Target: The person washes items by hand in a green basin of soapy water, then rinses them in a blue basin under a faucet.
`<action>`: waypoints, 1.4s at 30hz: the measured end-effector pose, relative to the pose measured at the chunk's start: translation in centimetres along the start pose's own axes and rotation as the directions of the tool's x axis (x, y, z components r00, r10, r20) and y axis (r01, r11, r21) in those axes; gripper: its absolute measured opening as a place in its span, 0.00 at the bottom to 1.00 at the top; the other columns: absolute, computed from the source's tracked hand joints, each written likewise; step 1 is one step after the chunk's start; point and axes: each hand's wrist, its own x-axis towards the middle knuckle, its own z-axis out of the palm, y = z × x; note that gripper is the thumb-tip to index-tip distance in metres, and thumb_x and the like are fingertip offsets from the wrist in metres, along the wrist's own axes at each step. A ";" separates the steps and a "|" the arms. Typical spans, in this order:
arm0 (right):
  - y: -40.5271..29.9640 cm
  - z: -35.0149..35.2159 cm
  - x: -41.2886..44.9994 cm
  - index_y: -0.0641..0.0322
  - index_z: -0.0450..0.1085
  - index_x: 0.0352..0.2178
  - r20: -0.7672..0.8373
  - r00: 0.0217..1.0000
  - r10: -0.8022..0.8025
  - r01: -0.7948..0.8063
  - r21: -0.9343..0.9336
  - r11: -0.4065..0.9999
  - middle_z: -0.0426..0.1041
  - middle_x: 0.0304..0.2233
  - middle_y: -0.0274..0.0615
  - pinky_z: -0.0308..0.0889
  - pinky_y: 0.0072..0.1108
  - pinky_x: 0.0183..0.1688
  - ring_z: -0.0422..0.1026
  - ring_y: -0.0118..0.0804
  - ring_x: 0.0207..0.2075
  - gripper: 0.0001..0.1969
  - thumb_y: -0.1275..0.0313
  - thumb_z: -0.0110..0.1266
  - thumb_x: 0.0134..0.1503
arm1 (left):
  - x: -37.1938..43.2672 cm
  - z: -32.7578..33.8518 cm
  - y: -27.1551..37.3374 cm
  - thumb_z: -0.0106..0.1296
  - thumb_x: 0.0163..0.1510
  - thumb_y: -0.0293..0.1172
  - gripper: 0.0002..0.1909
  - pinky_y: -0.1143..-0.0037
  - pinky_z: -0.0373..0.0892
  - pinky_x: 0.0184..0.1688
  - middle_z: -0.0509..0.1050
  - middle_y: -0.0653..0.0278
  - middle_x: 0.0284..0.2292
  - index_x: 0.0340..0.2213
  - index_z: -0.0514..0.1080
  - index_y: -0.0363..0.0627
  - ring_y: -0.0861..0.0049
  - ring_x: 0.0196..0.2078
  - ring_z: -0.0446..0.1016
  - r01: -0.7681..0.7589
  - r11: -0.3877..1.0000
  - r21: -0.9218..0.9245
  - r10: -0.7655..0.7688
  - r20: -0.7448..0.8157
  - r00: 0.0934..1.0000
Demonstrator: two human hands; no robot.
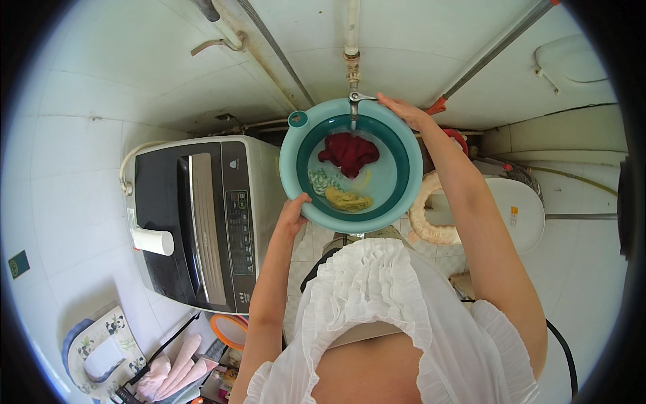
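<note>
A round teal plastic basin (411, 171) sits below a metal wall tap (354, 101), with water running into it. In its water lie a dark red cloth (349, 151), a green-and-white patterned cloth (323, 182) and a yellow cloth (348, 199). My left hand (294, 212) grips the basin's rim at the lower left, thumb on top. My right hand (401, 110) is at the upper right rim, its fingertips at the end of the tap's lever handle; whether it also holds the rim is not clear.
A top-loading washing machine (202, 222) stands left of the basin, with a white cylinder (154, 241) on its lid. To the right is a toilet (515, 212) with a padded seat cover (421, 222). Pipes (352, 30) run down the tiled wall. Pink gloves (176, 371) hang at the lower left.
</note>
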 end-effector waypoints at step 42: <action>-1.0 0.3 0.0 0.64 0.54 0.52 -0.003 0.997 0.071 -0.071 -0.052 0.996 0.54 0.54 0.48 0.47 0.34 0.55 0.52 0.42 0.55 0.54 0.28 0.41 0.34 | 2.7 -1.6 -2.1 0.51 0.45 0.35 0.19 0.69 0.68 0.31 0.71 0.58 0.33 0.37 0.65 0.36 0.70 0.33 0.71 -0.095 0.973 0.213 0.116 -0.089 0.989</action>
